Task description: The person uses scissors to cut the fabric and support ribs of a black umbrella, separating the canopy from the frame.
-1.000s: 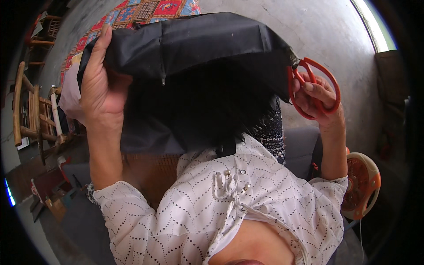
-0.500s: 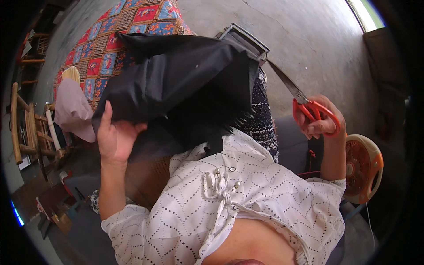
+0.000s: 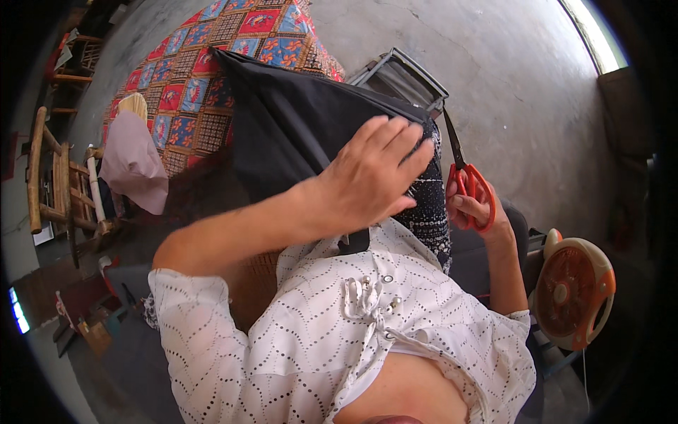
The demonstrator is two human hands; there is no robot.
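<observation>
A large piece of black cloth [image 3: 296, 120] lies draped over my lap and knees. My left hand [image 3: 371, 173] rests flat on its near part, fingers spread and pointing right. My right hand [image 3: 477, 208] grips orange-handled scissors [image 3: 466, 180] at the cloth's right edge, their dark blades pointing up and away from me. A black fabric with small white dots [image 3: 431, 212] shows under the cloth between my two hands. My white eyelet blouse fills the lower part of the view.
A patchwork mat in red, blue and orange [image 3: 205, 63] covers the floor at the far left. A grey metal frame [image 3: 402, 74] lies beyond the cloth. An orange and white fan [image 3: 572, 290] stands at my right. Wooden chairs [image 3: 49, 177] and a pink cloth [image 3: 131, 166] sit left.
My left hand let go of the raised cloth and came across to lie flat on it. The cloth dropped onto my lap. My right hand with the scissors lowered toward the cloth's edge.
</observation>
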